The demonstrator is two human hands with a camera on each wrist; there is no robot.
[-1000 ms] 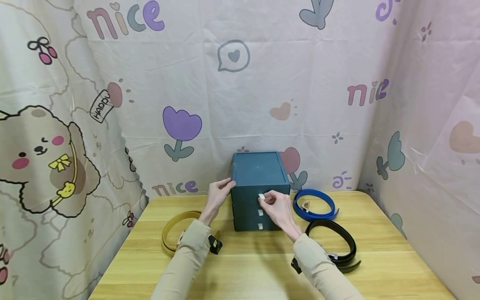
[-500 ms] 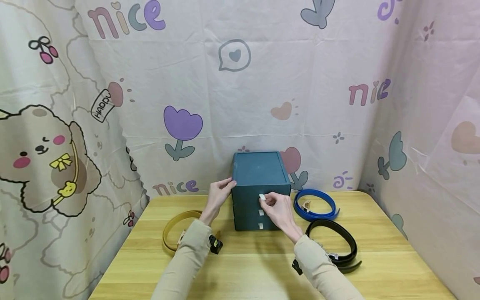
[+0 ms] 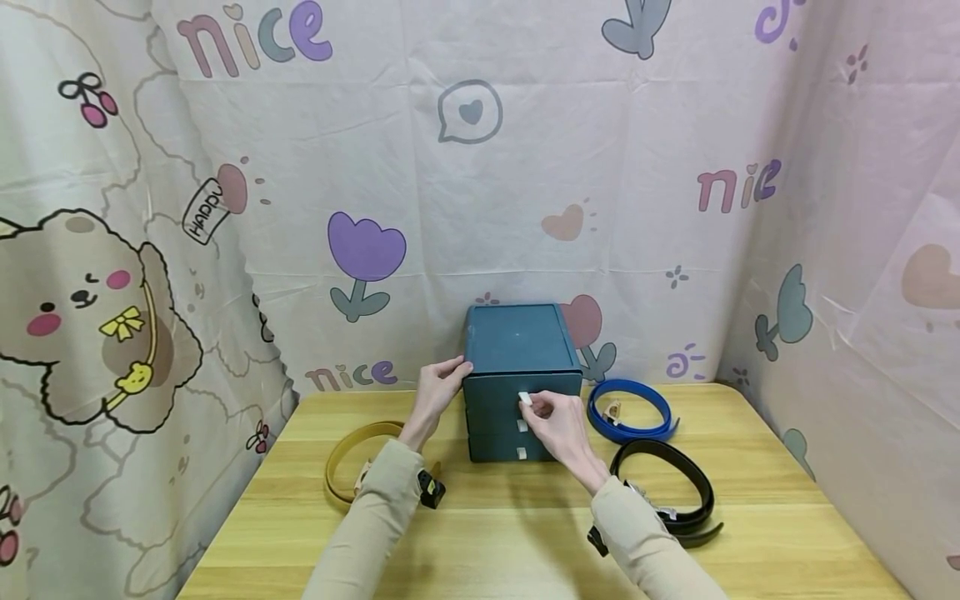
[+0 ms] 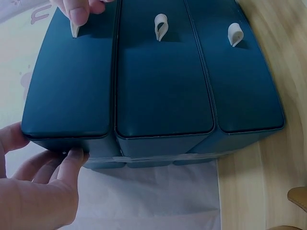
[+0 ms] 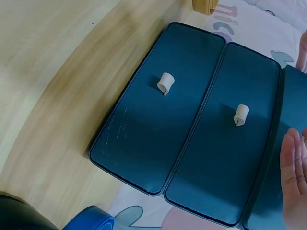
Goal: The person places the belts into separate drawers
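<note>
A dark teal desktop drawer box [image 3: 517,337] with three stacked drawers stands at the back of the table. My left hand [image 3: 435,392] grips its upper front left corner; in the left wrist view the fingertips press the box's side. With thumb and fingers, my right hand [image 3: 558,421] pinches the white pull tab [image 3: 525,399] of the top drawer [image 3: 491,404]. That drawer stands slightly out, with a thin dark gap under the box's top. Both lower drawers are closed, and their white tabs, the middle tab [image 4: 161,27] and the bottom tab [image 4: 235,34], hang free.
On the wooden table [image 3: 495,542], a coiled tan belt [image 3: 330,462] lies left, partly behind the left forearm. A coiled blue belt [image 3: 633,433] is right of the box, with a black belt [image 3: 705,483] nearer, partly behind the right sleeve. A printed curtain [image 3: 480,208] hangs behind.
The top drawer has come forward a little, and a gap now shows along its upper edge. My right hand has moved slightly toward me with the tab. The left hand stays in place.
</note>
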